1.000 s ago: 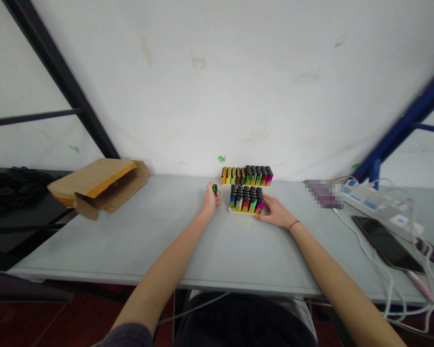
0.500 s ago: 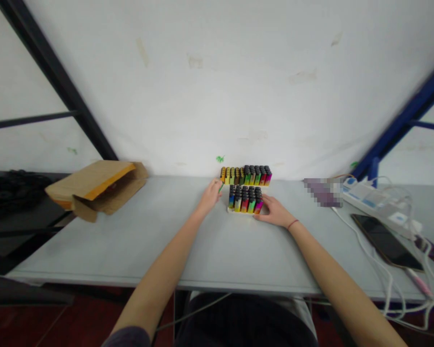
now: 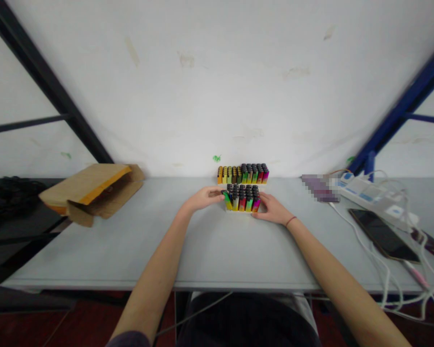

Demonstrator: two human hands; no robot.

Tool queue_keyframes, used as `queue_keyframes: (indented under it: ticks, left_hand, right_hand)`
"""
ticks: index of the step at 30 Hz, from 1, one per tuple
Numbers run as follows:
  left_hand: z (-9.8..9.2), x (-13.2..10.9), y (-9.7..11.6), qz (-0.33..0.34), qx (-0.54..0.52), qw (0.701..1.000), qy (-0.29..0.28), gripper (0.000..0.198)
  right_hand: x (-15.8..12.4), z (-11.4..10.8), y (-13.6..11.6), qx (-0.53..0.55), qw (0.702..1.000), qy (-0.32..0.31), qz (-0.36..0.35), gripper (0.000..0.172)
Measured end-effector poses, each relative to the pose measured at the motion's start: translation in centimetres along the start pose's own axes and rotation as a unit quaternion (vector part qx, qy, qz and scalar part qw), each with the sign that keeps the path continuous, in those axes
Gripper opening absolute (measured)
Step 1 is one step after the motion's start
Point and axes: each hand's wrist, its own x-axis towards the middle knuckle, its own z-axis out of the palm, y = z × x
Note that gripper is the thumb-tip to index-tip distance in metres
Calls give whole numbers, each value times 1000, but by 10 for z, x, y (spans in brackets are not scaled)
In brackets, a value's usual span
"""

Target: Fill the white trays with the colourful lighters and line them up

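Two trays of coloured lighters stand on a grey table (image 3: pixel 210 250) near the wall. My left hand (image 3: pixel 202 197) pinches a green lighter (image 3: pixel 226 198) and holds it tilted at the left end of the near tray of lighters (image 3: pixel 243 199). My right hand (image 3: pixel 270 210) rests against the right end of that tray, fingers curled on its edge. The far tray of lighters (image 3: pixel 243 174) stands just behind, untouched.
An open cardboard box (image 3: pixel 90 190) lies at the table's left. At the right are a power strip (image 3: pixel 371 194) with white cables, a dark phone (image 3: pixel 383 236) and a blurred purple item (image 3: pixel 320 189). Dark metal frame bars cross the left wall, blue ones the right.
My left hand carried the green lighter from the open table to the right, up to the left end of the near tray. My right hand stayed on the tray.
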Motion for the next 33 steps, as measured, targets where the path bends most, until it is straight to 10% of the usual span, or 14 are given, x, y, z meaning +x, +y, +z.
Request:
queue_keyframes:
  ticks: [33]
  left_hand:
    - [10,-12,28,5,143,989,47,21]
  right_hand:
    - [0,1,-5,-8,1000,11,12,87]
